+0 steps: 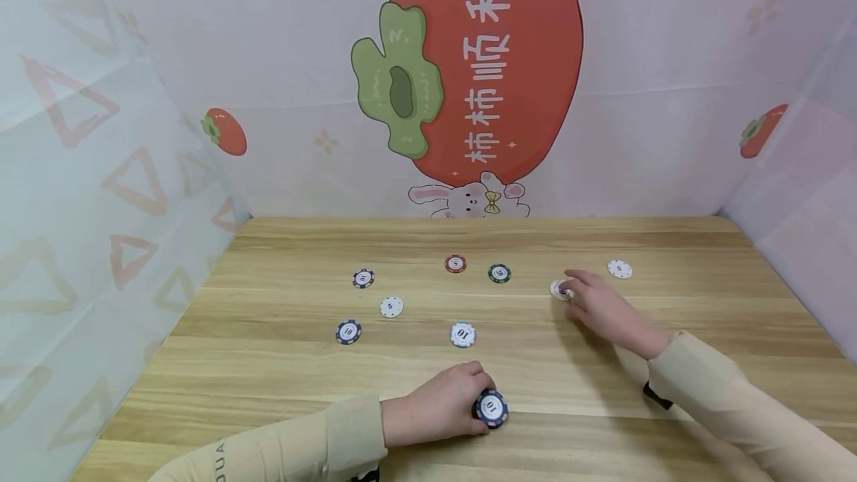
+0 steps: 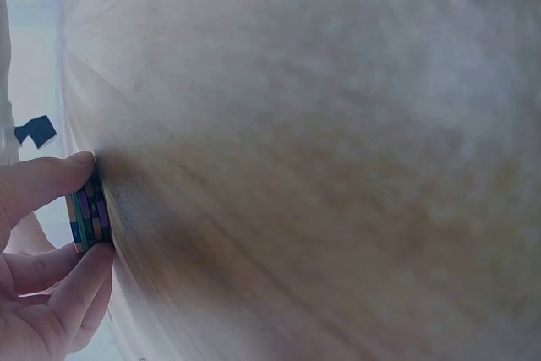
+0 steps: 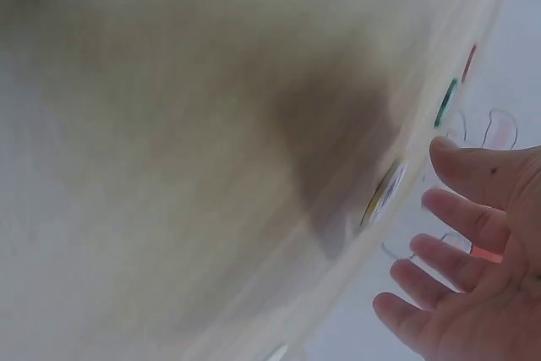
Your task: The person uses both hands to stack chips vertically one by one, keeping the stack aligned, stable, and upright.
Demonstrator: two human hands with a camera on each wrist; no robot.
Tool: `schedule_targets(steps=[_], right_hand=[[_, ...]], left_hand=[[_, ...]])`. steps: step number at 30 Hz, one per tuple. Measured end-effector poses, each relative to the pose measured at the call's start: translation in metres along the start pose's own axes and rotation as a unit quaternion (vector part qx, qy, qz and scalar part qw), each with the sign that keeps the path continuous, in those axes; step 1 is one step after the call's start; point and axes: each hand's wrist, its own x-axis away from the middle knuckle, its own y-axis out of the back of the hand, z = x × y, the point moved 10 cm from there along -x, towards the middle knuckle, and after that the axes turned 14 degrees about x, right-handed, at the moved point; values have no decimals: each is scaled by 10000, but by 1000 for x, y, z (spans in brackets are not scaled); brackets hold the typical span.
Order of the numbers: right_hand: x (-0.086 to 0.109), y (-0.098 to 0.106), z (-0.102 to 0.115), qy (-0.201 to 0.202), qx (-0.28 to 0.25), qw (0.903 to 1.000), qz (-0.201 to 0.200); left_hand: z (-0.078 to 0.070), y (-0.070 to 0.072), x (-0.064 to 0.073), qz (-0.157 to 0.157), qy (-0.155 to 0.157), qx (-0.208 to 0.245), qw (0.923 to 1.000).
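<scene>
Right hand point(image 1: 605, 311) is over the far right part of the bench point(image 1: 723, 274); thumb and fingers wide, nothing in them. Pale chip point(image 1: 556, 290) lies flat on the bench, between mid-bench and the far right corner, nearer the far edge than the near side. In the head view it's just left of and partly under the fingertips; right wrist view shows a gap, so no contact. Chip is round, so no long axis to line up with; its flat face is up. Right hand clearly the nearer one; left is well apart.

Left hand point(image 1: 445, 402) grips a chip stack point(image 1: 492, 409) near the bench's near side, thumb one side, fingers other, gap only as wide as the stack. Blue chip on top reads 10. Count not clear.

Loose, flat: small white chip point(image 1: 619, 269) closest to far right corner; green chip point(image 1: 499, 274) and red chip point(image 1: 456, 264) along far edge; white 10 chip point(image 1: 463, 335) beyond the stack; two blue chips point(image 1: 348, 332) and another white chip point(image 1: 391, 307) toward left edge.
</scene>
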Motion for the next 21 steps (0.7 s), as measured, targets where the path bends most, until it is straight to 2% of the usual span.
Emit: schedule_targets(steps=[3,7,11,13,18,21], right_hand=[[-1,2,-8,-7,-59,10000,-55],[-2,7,-16,161,-93,9990,-410],[-3,10,-27,99,-60,9987,-489],[-4,9,-34,14,34,9993,-376],[-8,1,-53,-274,189,9992,220],[-9,0,-62,-350,220,9986,341]], left_hand=[[0,0,0,-7,12,14,10000],[0,1,0,-9,54,75,10000],[0,1,1,-11,70,124,9999],[0,1,0,-5,70,135,9999],[0,0,0,54,122,162,9998],[1,0,0,85,155,184,9997]])
